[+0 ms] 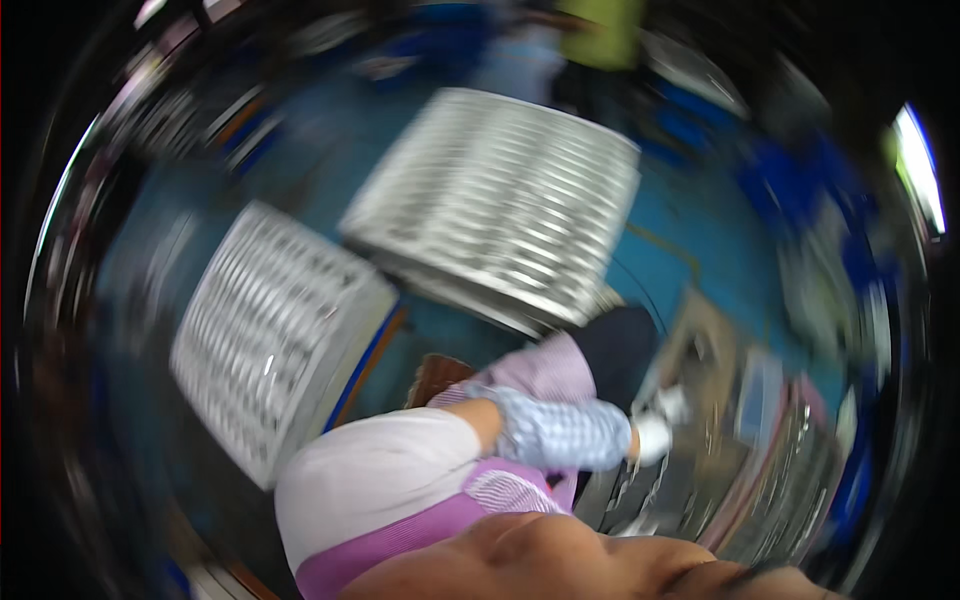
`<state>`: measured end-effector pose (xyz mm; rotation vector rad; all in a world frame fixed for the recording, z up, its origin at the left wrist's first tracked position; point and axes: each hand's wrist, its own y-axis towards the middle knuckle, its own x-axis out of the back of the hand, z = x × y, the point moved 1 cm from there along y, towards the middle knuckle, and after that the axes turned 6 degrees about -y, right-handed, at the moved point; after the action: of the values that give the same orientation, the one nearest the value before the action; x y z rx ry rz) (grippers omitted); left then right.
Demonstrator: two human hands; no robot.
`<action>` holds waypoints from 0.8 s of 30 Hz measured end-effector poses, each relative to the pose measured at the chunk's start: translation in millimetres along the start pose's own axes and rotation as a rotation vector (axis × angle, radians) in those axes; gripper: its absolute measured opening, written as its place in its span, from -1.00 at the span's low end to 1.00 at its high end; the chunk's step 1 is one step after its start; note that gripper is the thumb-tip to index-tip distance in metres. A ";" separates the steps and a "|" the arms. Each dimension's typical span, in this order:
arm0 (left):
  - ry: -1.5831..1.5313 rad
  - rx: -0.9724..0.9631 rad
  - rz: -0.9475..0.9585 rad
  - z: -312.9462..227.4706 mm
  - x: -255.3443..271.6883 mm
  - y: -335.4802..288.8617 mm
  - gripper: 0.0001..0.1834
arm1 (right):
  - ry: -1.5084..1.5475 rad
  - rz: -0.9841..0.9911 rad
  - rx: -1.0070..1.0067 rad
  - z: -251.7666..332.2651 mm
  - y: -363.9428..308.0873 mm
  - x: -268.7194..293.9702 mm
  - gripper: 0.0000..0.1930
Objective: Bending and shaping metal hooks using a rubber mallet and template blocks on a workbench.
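Note:
My left arm, in a pale checked sleeve cover (570,432), reaches across my lap to the right. It ends in my left hand (653,440) in a white glove, smeared by motion, so its fingers cannot be read. Just beyond the hand is a blurred white shape (672,402); what it is, I cannot make out. Dark and grey metal-looking pieces (650,485) lie close to the hand, beside a brown board-like surface (705,345). I cannot pick out my right hand for certain.
A large block of silvery ridged rows (495,195) stands ahead, and a similar smaller one (275,335) at left, with a blue and orange edge (365,365). A light blue bin-like object (760,395) is at right. A person in yellow-green (600,30) stands far off on the blue floor (665,215).

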<state>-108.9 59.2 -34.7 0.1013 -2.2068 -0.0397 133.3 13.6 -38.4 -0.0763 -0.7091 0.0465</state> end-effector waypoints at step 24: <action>-0.122 0.025 0.210 -87.0 -27.4 148.0 -0.58 | -0.199 -0.306 0.023 24.4 18.2 68.5 -0.71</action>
<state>-31.4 209.8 4.8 -0.1223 -2.3287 0.1010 169.1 37.7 23.0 0.0602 -0.9121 -0.2337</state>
